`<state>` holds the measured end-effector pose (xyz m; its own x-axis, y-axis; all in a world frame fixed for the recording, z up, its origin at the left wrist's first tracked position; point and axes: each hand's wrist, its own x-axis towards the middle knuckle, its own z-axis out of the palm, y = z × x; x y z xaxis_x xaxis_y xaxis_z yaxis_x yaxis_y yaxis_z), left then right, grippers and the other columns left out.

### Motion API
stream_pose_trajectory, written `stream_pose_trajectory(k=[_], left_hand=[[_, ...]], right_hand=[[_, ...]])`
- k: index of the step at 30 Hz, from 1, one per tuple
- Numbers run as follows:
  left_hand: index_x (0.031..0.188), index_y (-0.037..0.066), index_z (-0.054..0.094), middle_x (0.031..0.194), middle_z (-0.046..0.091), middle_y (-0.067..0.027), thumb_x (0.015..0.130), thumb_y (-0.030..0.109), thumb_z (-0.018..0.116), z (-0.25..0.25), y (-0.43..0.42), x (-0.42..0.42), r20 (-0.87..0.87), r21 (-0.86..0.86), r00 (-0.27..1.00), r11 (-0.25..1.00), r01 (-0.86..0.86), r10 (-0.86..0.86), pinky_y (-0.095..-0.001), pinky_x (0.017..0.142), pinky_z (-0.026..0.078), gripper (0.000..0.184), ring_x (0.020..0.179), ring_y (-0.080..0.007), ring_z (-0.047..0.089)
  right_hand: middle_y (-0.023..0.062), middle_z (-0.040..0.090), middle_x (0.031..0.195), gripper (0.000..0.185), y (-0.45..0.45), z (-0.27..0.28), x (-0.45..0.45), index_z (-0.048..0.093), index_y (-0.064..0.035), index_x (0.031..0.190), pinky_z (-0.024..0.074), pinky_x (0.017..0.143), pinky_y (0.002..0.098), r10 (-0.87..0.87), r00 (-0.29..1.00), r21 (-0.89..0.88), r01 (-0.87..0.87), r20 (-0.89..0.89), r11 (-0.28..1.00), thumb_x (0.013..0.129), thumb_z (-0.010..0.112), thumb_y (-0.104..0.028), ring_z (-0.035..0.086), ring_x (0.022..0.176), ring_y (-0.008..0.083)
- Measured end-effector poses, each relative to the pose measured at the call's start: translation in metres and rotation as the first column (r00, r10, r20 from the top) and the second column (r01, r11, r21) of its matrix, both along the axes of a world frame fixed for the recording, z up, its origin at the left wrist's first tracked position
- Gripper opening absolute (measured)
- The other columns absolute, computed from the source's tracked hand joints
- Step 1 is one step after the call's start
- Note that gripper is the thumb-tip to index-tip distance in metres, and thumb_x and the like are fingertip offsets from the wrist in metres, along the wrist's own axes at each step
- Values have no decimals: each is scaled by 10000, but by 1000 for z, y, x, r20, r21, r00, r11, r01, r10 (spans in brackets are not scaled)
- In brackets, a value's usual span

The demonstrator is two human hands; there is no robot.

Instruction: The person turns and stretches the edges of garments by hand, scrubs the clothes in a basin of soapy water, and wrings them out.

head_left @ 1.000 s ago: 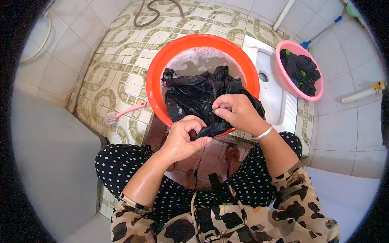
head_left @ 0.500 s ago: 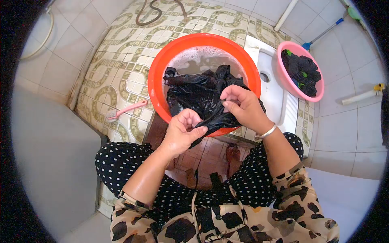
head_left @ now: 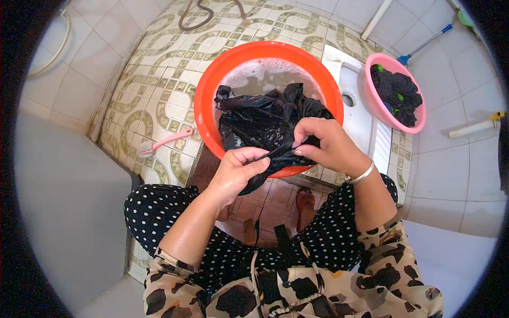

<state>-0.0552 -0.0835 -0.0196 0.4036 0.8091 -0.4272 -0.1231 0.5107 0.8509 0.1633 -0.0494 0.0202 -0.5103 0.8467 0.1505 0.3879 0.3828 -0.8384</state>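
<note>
A wet black garment [head_left: 260, 119] lies bunched in an orange basin [head_left: 204, 85] of sudsy water, its near part drawn up over the rim toward me. My left hand [head_left: 236, 172] pinches the cloth between thumb and fingers at the near side of the basin. Just to the right, my right hand [head_left: 323, 143] grips a stretch of the same fabric with thumb and fingertips. Between the two hands the cloth forms a narrow taut fold. The exact kind of garment cannot be made out.
A pink scrubbing brush [head_left: 167, 141] lies on the tiled floor left of the basin. At right, a pink basin [head_left: 371, 98] holding dark clothes rests over the white squat toilet [head_left: 352, 79]. A hose [head_left: 207, 24] curls at the back; a blue-handled brush [head_left: 424, 45] leans by the wall.
My right hand has moved slightly down and now pinches the black cloth, pulling a fold between both hands. My left hand has barely shifted.
</note>
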Motion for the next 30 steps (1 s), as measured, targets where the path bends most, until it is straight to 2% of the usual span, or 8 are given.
stream_pose_trajectory(k=[5,9,12,14,18,20,24,30], left_hand=[[947,44,628,819,625,6,806,109,611,-3,0,0,40,-21,999,999,-34,34,-217,658,451,157,704,-72,557],[939,46,631,815,624,6,807,104,610,-2,0,1,37,-14,999,999,-32,32,-215,657,451,146,705,-75,559],[936,45,634,818,621,8,805,100,612,-1,2,1,42,46,999,999,0,-2,-215,659,450,144,705,-75,558],[940,42,635,816,619,12,797,99,620,1,2,2,17,54,1000,998,-14,13,-215,655,447,154,702,-73,554],[950,36,634,813,619,9,791,106,625,4,2,3,5,126,1000,992,-12,11,-220,669,445,173,707,-74,549],[952,34,634,818,618,9,787,112,629,5,3,3,-15,138,1000,990,19,-17,-230,693,442,183,728,-74,544],[955,35,636,831,617,10,788,115,628,8,4,2,-28,107,999,993,46,-43,-238,713,439,185,751,-75,539],[981,17,621,810,603,17,817,85,593,6,3,5,-28,174,999,984,37,-33,-197,650,430,180,708,-46,517]], right_hand=[[83,542,667,157,-3,7,2,514,-55,699,421,618,358,-34,986,261,-9,160,965,648,662,-62,552,673,277],[84,529,638,151,-4,8,-4,528,-65,704,411,615,376,-22,995,333,-12,97,943,657,668,-97,539,679,277],[80,520,630,136,-2,6,-2,545,-77,686,401,615,398,59,983,341,-116,173,933,671,663,-142,521,681,282],[77,522,650,119,-3,1,2,562,-89,665,396,633,405,17,898,286,-158,439,945,682,653,-162,510,694,285],[75,532,675,122,-2,4,2,562,-90,634,398,657,396,48,906,226,-156,421,962,692,643,-160,514,713,282],[76,532,682,99,-1,5,2,553,-88,674,398,671,390,93,964,275,-163,248,948,701,635,-137,518,717,286],[79,540,702,90,-5,9,1,542,-88,730,398,686,387,28,976,235,-79,215,969,706,624,-118,521,727,293],[91,563,741,91,-7,-1,-5,539,-76,755,398,696,390,19,994,73,-27,107,997,703,611,-94,520,729,300]])
